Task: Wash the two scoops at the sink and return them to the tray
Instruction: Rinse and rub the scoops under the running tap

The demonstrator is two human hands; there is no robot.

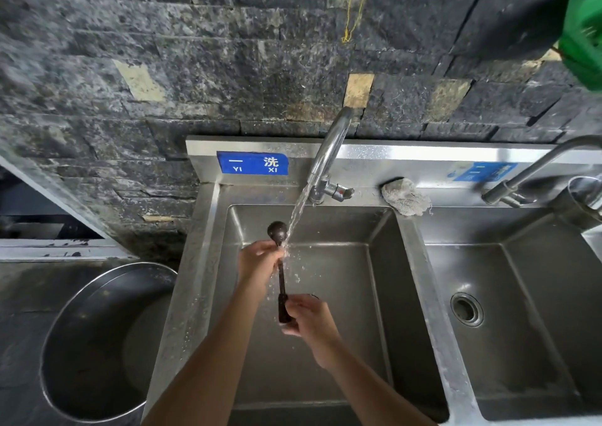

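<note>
A dark long-handled scoop (280,279) is held over the left sink basin (342,227), its round bowl pointing away from me. My left hand (259,261) grips the shaft just below the bowl. My right hand (306,316) holds the thick handle end. Water runs from the curved tap (332,145) and strikes the scoop near my left hand, splashing. I see only this one scoop, and no tray.
A second basin (521,295) with a drain lies to the right, with its own tap (537,168). A grey cloth (405,196) sits on the ledge between the taps. A large metal bowl (97,344) stands at the left. A green object (583,38) hangs upper right.
</note>
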